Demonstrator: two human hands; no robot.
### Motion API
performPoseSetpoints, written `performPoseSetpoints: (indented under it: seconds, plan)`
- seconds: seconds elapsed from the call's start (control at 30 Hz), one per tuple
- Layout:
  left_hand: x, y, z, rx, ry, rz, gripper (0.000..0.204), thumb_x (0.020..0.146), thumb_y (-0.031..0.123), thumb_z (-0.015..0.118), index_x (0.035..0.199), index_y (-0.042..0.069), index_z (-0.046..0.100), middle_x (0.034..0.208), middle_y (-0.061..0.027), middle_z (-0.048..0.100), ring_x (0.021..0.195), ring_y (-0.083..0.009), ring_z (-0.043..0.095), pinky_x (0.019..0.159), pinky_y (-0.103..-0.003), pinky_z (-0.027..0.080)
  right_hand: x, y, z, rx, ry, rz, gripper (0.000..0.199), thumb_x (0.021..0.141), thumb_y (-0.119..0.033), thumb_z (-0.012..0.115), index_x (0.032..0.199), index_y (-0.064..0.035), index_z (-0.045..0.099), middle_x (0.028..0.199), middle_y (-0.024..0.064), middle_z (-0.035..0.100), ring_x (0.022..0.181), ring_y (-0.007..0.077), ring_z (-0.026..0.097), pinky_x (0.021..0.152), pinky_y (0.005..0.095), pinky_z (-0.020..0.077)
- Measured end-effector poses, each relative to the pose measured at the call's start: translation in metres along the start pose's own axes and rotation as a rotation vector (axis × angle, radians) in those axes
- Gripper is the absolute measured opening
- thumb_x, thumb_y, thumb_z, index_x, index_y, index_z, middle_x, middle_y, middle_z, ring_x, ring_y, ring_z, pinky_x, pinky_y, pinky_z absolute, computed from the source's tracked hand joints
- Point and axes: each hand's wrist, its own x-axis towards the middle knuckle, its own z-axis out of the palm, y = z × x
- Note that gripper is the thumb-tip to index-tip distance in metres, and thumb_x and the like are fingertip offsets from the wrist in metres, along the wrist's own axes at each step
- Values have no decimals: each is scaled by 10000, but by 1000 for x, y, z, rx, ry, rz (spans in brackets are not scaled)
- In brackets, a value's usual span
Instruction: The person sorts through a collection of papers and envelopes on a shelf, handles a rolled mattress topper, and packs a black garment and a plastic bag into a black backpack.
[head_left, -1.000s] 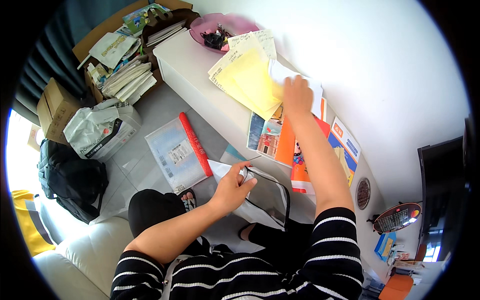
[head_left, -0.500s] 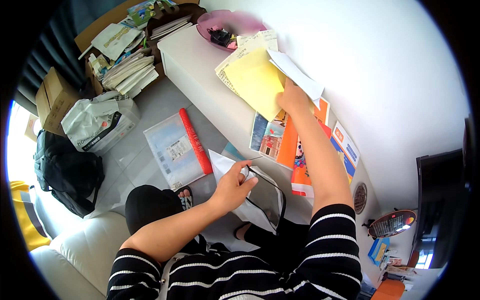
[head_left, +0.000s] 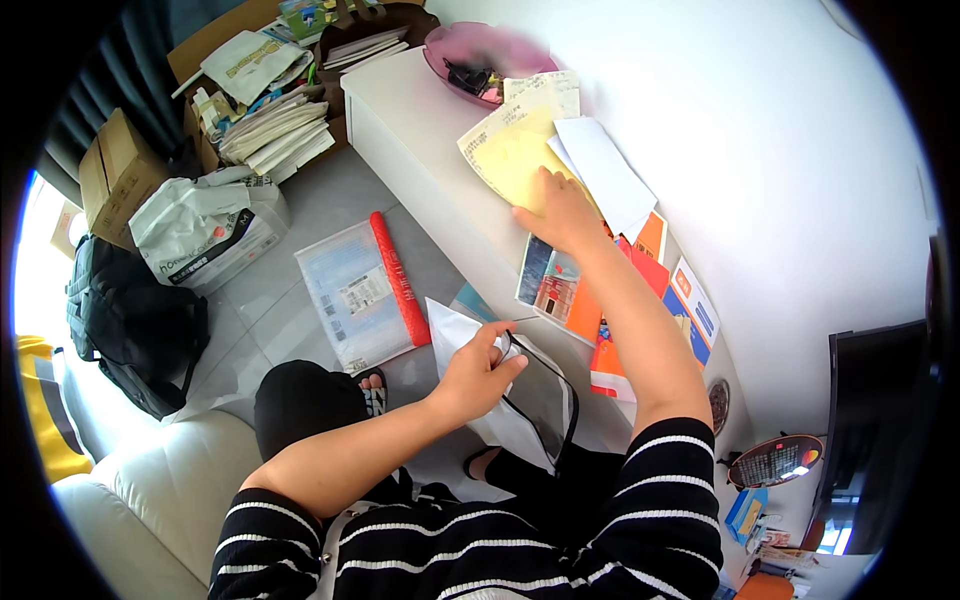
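Observation:
My left hand (head_left: pixel 475 378) grips the edge of a white document pouch (head_left: pixel 522 432) with a clear window and black trim, its mouth gaping over my legs. My right hand (head_left: pixel 562 208) rests on a yellow sheet (head_left: pixel 513 165) on the white cabinet, thumb apart from the fingers, which touch the paper. Handwritten pages (head_left: pixel 545 93) stick out beneath the yellow sheet. White papers (head_left: pixel 607 175) lie just right of it, partly overlapping. Nearer to me, colourful printed booklets (head_left: pixel 552 285) are partly hidden under my right forearm.
A pink bowl (head_left: pixel 440 50) with small items stands at the cabinet's (head_left: pixel 400 120) far end. On the floor are a clear plastic package with a red edge (head_left: pixel 350 295), a black backpack (head_left: pixel 125 330), a white bag (head_left: pixel 190 220) and a carton (head_left: pixel 120 165). Paper stacks (head_left: pixel 275 135) sit behind.
The yellow sheet and white papers, raised in my right hand before, now lie flatter on the cabinet. My right hand has moved slightly left onto the yellow sheet. My left hand keeps its grip.

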Motion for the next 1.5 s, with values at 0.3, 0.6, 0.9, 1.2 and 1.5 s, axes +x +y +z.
performPoseSetpoints:
  seconds: [0.3,0.6,0.9,1.2,1.5]
  plan:
    - [-1,-5,-5,-20,12,16,471,907,153,591,1323,45,397,621,22,474,526,-56,412,468,-241,347,4,28,6,55,74,-203,520,935,-324,430,1334,6,390,1349,250,437,1256,372,423,1027,417,379]
    - [-1,3,-4,-41,8,2,476,898,161,596,1314,41,400,645,-8,512,552,-85,456,496,-260,387,5,13,5,-92,107,-39,440,890,-319,491,1174,18,497,1102,208,573,1085,354,541,942,409,436]
    - [-8,3,-4,-20,38,26,456,898,158,590,1295,22,414,631,-26,530,552,-98,477,507,-270,390,16,8,10,-117,66,-38,381,879,-242,469,1179,-10,510,1074,209,607,967,354,609,821,432,496]
    - [-2,7,1,-72,48,46,439,902,152,578,1287,15,417,620,-12,514,520,-85,449,467,-267,378,-86,28,-91,444,634,21,294,902,-133,504,1174,-49,579,987,217,655,888,343,644,806,381,495]
    - [-4,6,3,-300,213,14,351,954,172,491,1274,46,420,801,-35,563,588,-80,483,469,-253,408,-290,1,-17,1013,476,161,257,933,-182,550,1097,7,606,961,95,660,856,166,602,784,297,468]
